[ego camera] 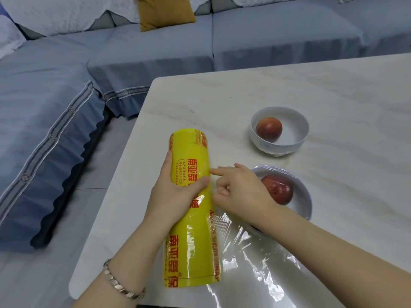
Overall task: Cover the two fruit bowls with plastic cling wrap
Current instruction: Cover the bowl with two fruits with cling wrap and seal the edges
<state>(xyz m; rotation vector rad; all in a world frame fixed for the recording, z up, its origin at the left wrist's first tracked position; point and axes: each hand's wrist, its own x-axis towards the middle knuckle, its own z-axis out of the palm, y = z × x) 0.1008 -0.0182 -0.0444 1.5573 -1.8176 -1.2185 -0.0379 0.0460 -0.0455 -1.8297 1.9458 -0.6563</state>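
Observation:
A big yellow roll of cling wrap (191,218) lies on the marble table (333,90). My left hand (175,192) grips its middle from the left, thumb across the top. My right hand (240,192) is beside the roll, index fingertip touching it, the other fingers curled. A clear sheet of wrap (255,258) runs from the roll to the right over the near white bowl (304,196), which holds a red apple (280,190). The far white bowl (295,138) holds another apple (269,129) and has no wrap on it.
The table's left edge is close to the roll. A blue-grey sofa (155,54) with a mustard cushion (164,12) wraps around the back and left. The right half of the table holds only the bowls.

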